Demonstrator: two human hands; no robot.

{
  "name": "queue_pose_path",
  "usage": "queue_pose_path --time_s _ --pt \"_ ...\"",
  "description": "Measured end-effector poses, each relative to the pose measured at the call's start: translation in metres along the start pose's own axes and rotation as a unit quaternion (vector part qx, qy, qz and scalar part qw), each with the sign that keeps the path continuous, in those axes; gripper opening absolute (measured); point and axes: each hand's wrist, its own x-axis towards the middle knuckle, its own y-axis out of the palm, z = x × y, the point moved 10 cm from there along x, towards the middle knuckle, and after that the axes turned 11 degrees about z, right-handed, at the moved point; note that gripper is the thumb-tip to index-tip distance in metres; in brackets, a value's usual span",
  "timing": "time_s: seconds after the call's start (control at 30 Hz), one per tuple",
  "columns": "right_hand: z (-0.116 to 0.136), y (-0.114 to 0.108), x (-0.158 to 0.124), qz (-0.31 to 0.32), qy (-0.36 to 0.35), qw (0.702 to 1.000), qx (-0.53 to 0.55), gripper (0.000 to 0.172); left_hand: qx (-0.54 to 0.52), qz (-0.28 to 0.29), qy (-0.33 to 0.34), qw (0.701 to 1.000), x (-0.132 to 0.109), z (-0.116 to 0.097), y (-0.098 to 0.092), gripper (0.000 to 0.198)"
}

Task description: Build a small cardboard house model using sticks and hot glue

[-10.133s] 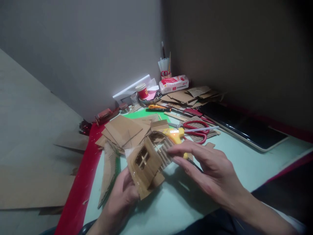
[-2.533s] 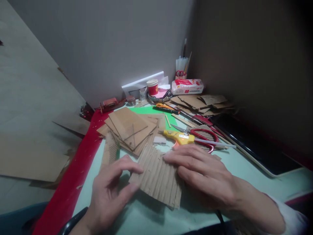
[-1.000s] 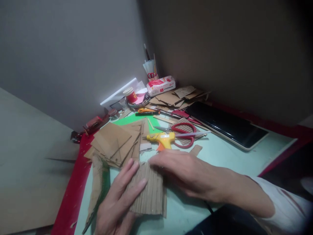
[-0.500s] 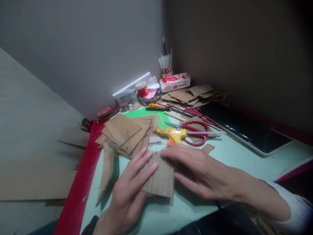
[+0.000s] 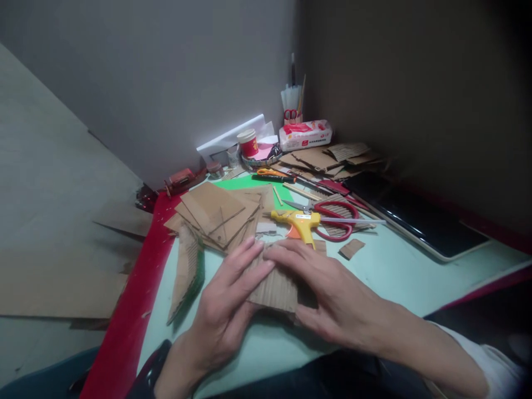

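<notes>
A ribbed cardboard piece (image 5: 274, 291) is held low over the pale green tabletop, between my two hands. My left hand (image 5: 226, 302) grips its left side, fingers on the top face and thumb beneath. From the right, my right hand (image 5: 322, 282) holds the same piece, its fingertips at the far edge and its thumb near the close right corner. The piece's underside is hidden. Just beyond my hands lies a yellow glue gun (image 5: 301, 220) with a clear glue stick, beside red-handled scissors (image 5: 336, 219).
Cardboard sheets (image 5: 214, 210) are stacked at the left, near a curved cardboard strip with a green side (image 5: 187, 271). Farther back stand a red paper cup (image 5: 248, 144) and a tissue pack (image 5: 305, 134). A black tablet (image 5: 419, 213) lies at the right.
My right hand has moved in over the cardboard's far edge and right side, and the piece has tilted a little. The camera view has shifted slightly.
</notes>
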Motion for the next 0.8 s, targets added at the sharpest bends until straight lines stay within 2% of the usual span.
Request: queue_pose_path --time_s 0.13,0.23,0.37,0.47,0.57,0.7,0.8 --pt "0.008 -0.009 -0.004 -0.028 -0.025 0.999 -0.017 0.065 0.007 -0.013 0.009 1.0 -0.002 -0.002 -0.004 0.049" --pt "0.009 -0.016 -0.008 -0.043 -0.023 0.998 -0.048 0.069 0.06 -0.049 0.015 0.997 -0.005 -0.006 -0.014 0.048" --pt "0.004 -0.023 -0.012 -0.043 -0.001 0.995 -0.085 0.073 0.084 -0.186 -0.035 0.978 -0.022 -0.003 -0.043 0.044" --pt "0.002 -0.031 -0.013 -0.068 0.011 0.993 -0.101 0.068 0.021 -0.308 -0.094 0.947 -0.041 0.009 -0.06 0.039" --pt "0.005 -0.045 -0.01 -0.122 0.014 0.986 -0.11 0.055 -0.1 -0.381 -0.142 0.908 -0.053 0.03 -0.065 0.031" --pt "0.021 -0.058 -0.003 -0.179 -0.005 0.977 -0.111 0.037 -0.264 -0.426 -0.181 0.846 -0.056 0.056 -0.064 0.021" --pt "0.041 -0.06 0.005 -0.2 -0.029 0.973 -0.112 0.031 -0.331 -0.416 -0.169 0.83 -0.05 0.06 -0.062 0.021"
